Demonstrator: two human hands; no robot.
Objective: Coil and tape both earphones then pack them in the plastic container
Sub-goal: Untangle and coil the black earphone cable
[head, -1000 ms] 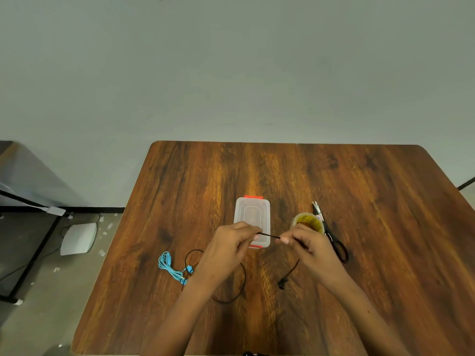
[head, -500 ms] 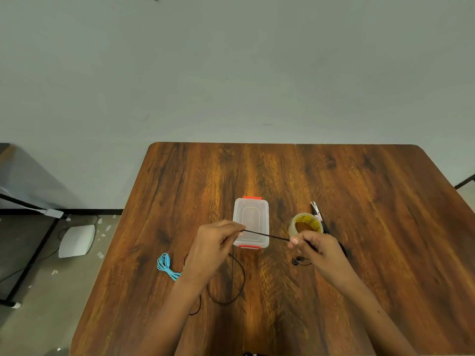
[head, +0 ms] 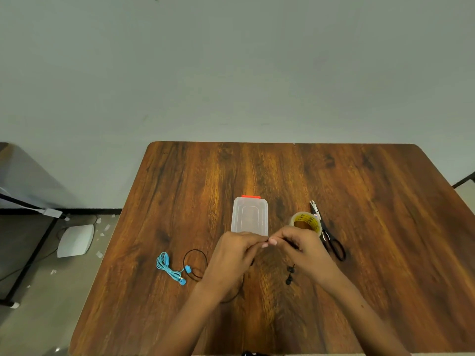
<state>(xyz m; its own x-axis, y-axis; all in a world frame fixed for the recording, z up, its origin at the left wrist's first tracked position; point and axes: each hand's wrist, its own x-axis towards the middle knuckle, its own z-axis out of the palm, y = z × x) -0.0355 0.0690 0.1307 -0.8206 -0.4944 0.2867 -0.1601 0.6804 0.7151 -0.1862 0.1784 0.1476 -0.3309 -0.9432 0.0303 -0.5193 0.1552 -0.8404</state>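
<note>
At frame centre, just below the lidded plastic container (head: 249,214), our left hand (head: 235,249) and right hand (head: 299,246) pinch the black earphone cable (head: 195,263) fingertip to fingertip, apparently to form a coil, while the blue earphone (head: 169,268) waits lower left.

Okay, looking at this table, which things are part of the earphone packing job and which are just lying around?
For the job:
black earphones, pinched by left hand and right hand
blue earphones
tape roll
scissors
plastic container, lid on

Lying about:
white flat object on the floor
paper scraps beside it
</note>
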